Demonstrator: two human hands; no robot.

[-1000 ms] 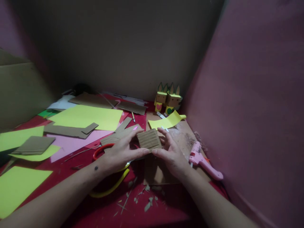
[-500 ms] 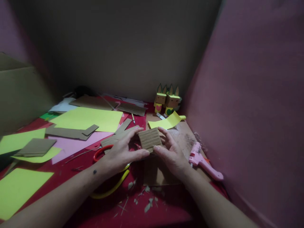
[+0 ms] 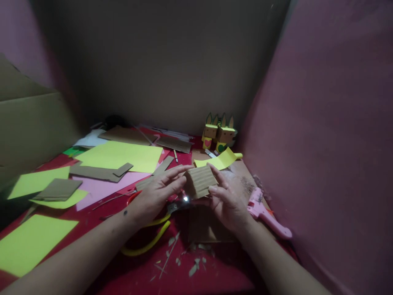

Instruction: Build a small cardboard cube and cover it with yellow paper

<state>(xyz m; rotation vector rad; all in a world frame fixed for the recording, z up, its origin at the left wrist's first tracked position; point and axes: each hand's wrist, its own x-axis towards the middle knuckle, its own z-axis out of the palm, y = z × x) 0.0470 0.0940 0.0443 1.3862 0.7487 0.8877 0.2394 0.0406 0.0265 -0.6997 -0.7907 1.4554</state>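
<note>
A small cardboard box with ribbed faces is held up between my two hands, tilted. My right hand grips its right side, the thumb on the front face and the fingers behind. Against its left side lie the stretched fingers of my left hand; where their tips rest at the back is hidden. Beneath my left hand are scissors with yellow handles, a bright glint near their pivot. A red handle shows partly behind my left wrist.
A pink glue gun lies at right by the pink wall. Two cardboard figures with pointed ears stand at the back. Yellow sheets, cardboard pieces and a pencil cover the left side. Scraps litter the red tabletop.
The box has turned, so its left side now shows too. My left thumb has moved off the front face to the left side. The view has shifted slightly left.
</note>
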